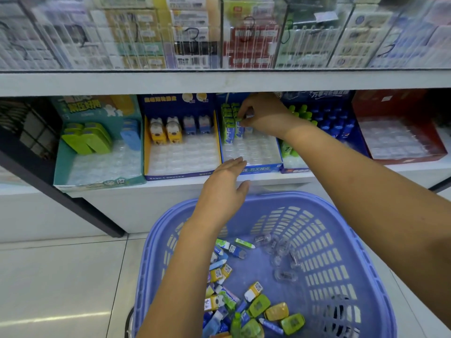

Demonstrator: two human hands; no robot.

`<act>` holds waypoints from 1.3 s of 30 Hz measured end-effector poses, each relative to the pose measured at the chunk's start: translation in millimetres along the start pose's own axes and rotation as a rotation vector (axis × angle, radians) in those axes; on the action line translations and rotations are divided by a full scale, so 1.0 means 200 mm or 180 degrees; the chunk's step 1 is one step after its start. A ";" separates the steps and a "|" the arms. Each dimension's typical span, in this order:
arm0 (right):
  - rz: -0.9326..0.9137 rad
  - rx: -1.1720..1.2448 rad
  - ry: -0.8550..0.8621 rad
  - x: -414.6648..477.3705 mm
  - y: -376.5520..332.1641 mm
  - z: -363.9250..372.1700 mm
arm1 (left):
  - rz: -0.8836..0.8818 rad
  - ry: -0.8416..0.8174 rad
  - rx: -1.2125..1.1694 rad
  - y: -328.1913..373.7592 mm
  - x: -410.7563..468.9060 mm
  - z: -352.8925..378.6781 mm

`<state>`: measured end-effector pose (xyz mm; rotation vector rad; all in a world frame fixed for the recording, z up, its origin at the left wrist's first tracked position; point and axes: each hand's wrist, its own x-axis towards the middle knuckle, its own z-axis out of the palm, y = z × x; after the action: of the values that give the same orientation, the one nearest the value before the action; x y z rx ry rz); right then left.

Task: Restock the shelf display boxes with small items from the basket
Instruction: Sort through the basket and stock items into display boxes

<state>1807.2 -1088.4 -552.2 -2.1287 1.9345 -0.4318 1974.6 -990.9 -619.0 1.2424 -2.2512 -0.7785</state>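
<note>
A purple plastic basket (317, 230) sits low in front of me, holding several small erasers and stationery items (244, 303) in green, yellow and blue. On the lower shelf a blue display box (258, 168) holds green-and-blue erasers (230, 130) in a clear tray. My right hand (264, 115) reaches into that box and pinches a small green-and-blue eraser (240, 120) next to the standing ones. My left hand (224, 189) hovers open over the box's front edge, fingers straight, holding nothing.
Left of it stand a blue-and-yellow box with dog-shaped items (166, 132) and a teal box with green cases (87, 140). Right are a box of blue and green bottles (334, 120) and a red box (400, 142). Packed acrylic bins (219, 32) fill the upper shelf.
</note>
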 end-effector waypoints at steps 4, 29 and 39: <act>0.0115 -0.0012 0.0376 -0.12 -0.04 0.02 | -0.0033 0.0913 -0.0384 0.03 -0.07 -0.03; -0.0160 0.0134 -0.3151 -1.26 0.08 1.34 | -0.0651 -0.2952 0.1903 -0.51 -0.62 0.76; 0.0440 0.0240 -0.3198 -1.16 0.14 1.21 | -0.0882 -0.2611 0.1790 -0.55 -0.61 0.79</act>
<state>1851.9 -866.7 -801.6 -1.6232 1.3910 0.5049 2003.9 -892.7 -822.5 1.7421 -3.1544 -0.9010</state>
